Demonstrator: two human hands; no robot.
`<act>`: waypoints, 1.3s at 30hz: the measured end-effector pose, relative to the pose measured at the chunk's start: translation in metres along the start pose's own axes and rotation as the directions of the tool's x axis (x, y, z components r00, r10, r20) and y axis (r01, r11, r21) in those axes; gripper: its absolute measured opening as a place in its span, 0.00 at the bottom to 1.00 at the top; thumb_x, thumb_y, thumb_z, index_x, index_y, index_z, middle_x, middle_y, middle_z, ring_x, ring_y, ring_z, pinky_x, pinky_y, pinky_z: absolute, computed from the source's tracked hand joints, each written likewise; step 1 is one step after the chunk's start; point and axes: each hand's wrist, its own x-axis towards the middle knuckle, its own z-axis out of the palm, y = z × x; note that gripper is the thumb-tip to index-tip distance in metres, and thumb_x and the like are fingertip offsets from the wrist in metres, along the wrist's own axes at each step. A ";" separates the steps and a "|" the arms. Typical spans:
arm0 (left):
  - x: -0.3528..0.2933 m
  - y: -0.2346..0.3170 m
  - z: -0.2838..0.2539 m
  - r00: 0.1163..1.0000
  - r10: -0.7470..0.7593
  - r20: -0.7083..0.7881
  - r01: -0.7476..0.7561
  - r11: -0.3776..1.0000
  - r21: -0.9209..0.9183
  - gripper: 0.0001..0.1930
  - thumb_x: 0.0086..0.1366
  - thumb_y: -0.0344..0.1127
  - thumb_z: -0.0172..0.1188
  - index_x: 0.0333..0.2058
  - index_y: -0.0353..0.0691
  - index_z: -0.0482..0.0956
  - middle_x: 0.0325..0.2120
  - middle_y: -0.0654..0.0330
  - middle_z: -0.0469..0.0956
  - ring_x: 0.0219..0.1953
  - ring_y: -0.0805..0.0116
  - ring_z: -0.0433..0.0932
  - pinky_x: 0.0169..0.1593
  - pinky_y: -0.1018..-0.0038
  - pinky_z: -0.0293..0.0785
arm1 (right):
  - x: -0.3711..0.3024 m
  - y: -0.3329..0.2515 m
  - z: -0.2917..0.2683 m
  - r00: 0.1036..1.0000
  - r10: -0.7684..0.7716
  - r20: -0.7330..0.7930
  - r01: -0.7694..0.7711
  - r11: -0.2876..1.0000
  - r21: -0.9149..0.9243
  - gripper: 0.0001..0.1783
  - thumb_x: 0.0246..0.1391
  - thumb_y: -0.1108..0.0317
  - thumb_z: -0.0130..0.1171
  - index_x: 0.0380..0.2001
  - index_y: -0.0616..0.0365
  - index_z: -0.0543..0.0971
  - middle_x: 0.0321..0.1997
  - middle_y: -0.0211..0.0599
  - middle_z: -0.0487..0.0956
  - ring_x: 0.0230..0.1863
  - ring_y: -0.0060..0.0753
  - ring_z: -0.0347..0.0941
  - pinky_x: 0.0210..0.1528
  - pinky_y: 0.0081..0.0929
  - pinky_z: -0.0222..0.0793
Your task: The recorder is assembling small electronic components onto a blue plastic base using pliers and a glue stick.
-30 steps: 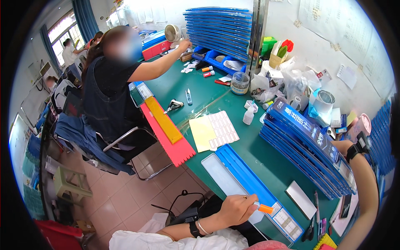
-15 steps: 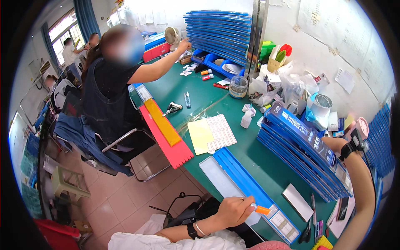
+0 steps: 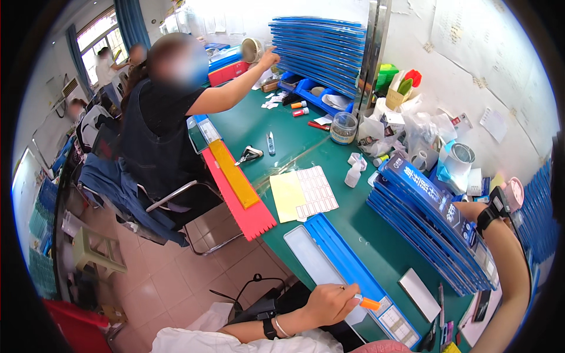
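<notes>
My left hand (image 3: 332, 305) is closed around a short orange tube with a white end (image 3: 369, 303), perhaps a marker. It hovers over a long, narrow blue case (image 3: 347, 253) lying open on the green table. The case's pale lid (image 3: 310, 255) is folded out to its left, and a printed white panel with small squares (image 3: 395, 325) fills its near end. My right hand (image 3: 469, 209) reaches to the far side of a leaning stack of blue cases (image 3: 421, 235). The stack hides its fingers, so its grip does not show. A printed dark blue case (image 3: 432, 197) tops this stack.
A label sheet (image 3: 318, 191) lies beyond the open case. A white box (image 3: 419, 294) sits to its right. A small white bottle (image 3: 353, 175) and a jar (image 3: 343, 127) stand farther back. A co-worker (image 3: 159, 129) sits at left, arm stretched toward a tall blue stack (image 3: 318, 56).
The whole view has shifted slightly. My left hand still holds the orange tube over the open case, and my right hand stays behind the stack.
</notes>
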 end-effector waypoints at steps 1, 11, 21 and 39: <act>0.001 0.001 0.000 1.000 0.002 -0.007 -0.002 1.000 0.002 0.12 0.71 0.42 0.50 0.33 0.41 0.76 0.15 0.59 0.70 0.17 0.55 0.72 0.22 0.64 0.66 | 0.000 0.015 -0.004 1.000 -0.003 -0.002 0.003 1.000 -0.011 0.17 0.62 0.65 0.54 0.52 0.58 0.78 0.44 0.46 0.81 0.44 0.42 0.77 0.46 0.40 0.72; -0.001 0.005 -0.002 0.998 -0.056 0.014 0.055 0.998 0.023 0.11 0.71 0.41 0.50 0.34 0.42 0.75 0.15 0.59 0.69 0.17 0.56 0.73 0.22 0.64 0.67 | 0.022 -0.038 0.006 0.999 -0.037 -0.032 0.033 0.993 -0.110 0.18 0.64 0.65 0.52 0.54 0.58 0.77 0.45 0.48 0.81 0.46 0.44 0.77 0.48 0.41 0.71; 0.001 0.003 -0.001 0.999 -0.041 -0.013 0.042 0.998 0.037 0.12 0.71 0.42 0.50 0.34 0.41 0.75 0.15 0.59 0.70 0.17 0.56 0.73 0.22 0.63 0.67 | 0.028 -0.002 0.017 0.999 0.009 0.035 -0.004 0.990 -0.142 0.19 0.65 0.65 0.51 0.55 0.59 0.76 0.47 0.49 0.80 0.48 0.46 0.76 0.49 0.42 0.71; 0.001 0.009 -0.002 0.999 -0.009 -0.040 0.011 0.999 0.053 0.14 0.73 0.42 0.46 0.34 0.41 0.76 0.13 0.57 0.69 0.16 0.55 0.72 0.21 0.61 0.65 | -0.077 -0.132 -0.100 0.917 0.321 0.236 -0.124 0.793 -0.596 0.13 0.60 0.70 0.52 0.46 0.58 0.79 0.49 0.55 0.80 0.50 0.48 0.77 0.48 0.43 0.71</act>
